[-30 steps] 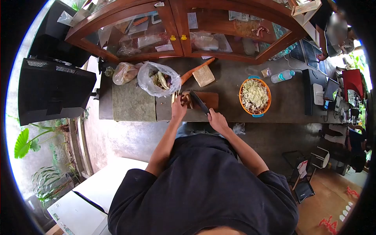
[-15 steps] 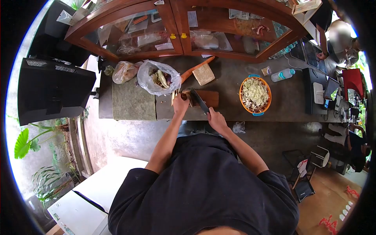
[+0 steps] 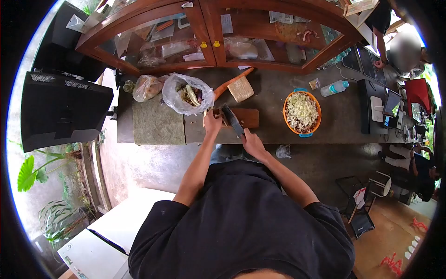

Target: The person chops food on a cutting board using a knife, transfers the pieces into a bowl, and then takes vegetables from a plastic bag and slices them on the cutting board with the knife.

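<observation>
My right hand is wrapped round the handle of a kitchen knife. Its broad dark blade slants up and left over a wooden cutting board. Close to the blade's left side, my left hand has its fingers curled at the board's left end, on something small that they mostly hide. Pale pieces show beside those fingers, too small to name. Just behind the left hand sits an open clear plastic bag with vegetable scraps in it.
An orange basket heaped with pale chopped pieces stands to the right, near a water bottle. Behind the board lie a square tan block and a long orange strip. A grey cloth lies left. A glass-doored cabinet borders the back.
The knife has moved slightly left, and more of its blade's flat side shows. My right hand has shifted a little left with it. The left hand has turned slightly at the board's end.
</observation>
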{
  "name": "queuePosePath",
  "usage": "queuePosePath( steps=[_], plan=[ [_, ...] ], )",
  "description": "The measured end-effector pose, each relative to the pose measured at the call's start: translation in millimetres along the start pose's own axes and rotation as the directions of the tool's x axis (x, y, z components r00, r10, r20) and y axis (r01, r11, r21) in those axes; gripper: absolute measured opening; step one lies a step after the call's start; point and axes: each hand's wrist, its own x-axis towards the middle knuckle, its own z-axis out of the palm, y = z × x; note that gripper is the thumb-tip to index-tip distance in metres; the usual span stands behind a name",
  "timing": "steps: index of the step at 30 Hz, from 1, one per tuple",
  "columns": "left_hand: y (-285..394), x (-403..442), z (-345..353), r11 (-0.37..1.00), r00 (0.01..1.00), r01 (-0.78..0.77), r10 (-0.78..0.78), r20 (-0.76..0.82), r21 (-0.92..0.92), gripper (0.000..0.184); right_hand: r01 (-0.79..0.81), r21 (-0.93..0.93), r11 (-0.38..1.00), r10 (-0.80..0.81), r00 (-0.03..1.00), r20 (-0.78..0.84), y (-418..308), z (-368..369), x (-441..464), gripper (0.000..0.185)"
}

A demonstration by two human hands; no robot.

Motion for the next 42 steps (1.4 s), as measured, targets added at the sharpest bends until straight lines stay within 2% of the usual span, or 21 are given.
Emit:
queuePosePath(
  steps=[2,5,8,10,14,16,19,26,29,31,34,42],
  plan=[
    [1,1,-2,0.999,1.000,-0.001,0.000,-0.027,-0.036,0.034,0.008,0.015,1.000,-0.008,1.000,0.000,-3,0,2,0.022],
    [5,2,-12,0.995,0.996,0.085,-0.086,-0.014,-0.046,0.036,0.012,0.033,0.999,-0.012,1.000,-0.015,-2,7,8,0.018],
    [-1,4,-13,0.999,0.999,0.033,-0.033,-0.013,-0.033,0.037,0.010,0.012,1.000,-0.010,0.999,-0.050,-1,10,9,0.018],
    [0,-2,-16,0.999,1.000,0.024,-0.024,-0.012,-0.032,0.039,0.065,-0.040,0.997,-0.068,0.995,-0.073,-3,7,6,0.019],
    [-11,-15,-11,0.998,0.999,-0.039,0.040,-0.034,0.040,0.035,0.024,-0.015,1.000,-0.025,0.998,-0.052,-9,3,3,0.018],
    [-11,-20,-8,0.991,0.985,-0.131,0.128,-0.118,-0.023,0.026,0.035,0.002,0.999,-0.035,0.997,-0.067,-8,7,3,0.018],
    [-5,-23,-8,0.988,0.976,-0.154,0.147,-0.159,-0.031,0.024,0.059,0.007,0.998,-0.058,0.995,-0.075,-7,13,4,0.018],
    [-2,-21,-5,0.992,0.979,-0.127,0.125,-0.162,0.003,0.024,0.030,0.022,0.999,-0.029,0.998,-0.056,-10,19,1,0.020],
    [6,-22,-8,0.997,0.989,-0.076,0.073,-0.131,-0.019,0.028,0.048,0.027,0.999,-0.045,0.996,-0.082,-5,21,2,0.019],
    [12,-22,-12,0.999,0.996,-0.038,0.037,-0.086,-0.013,0.034,0.024,0.050,0.998,-0.022,0.999,-0.040,-6,21,1,0.018],
    [27,-22,-20,0.997,0.999,0.033,-0.035,-0.026,-0.069,0.029,0.040,0.027,0.999,-0.039,0.998,-0.053,-4,24,1,0.017],
    [19,-17,-18,0.996,0.999,0.024,-0.026,-0.019,-0.090,0.030,0.015,0.068,0.998,-0.013,0.999,-0.037,4,35,1,0.020]
  ],
)
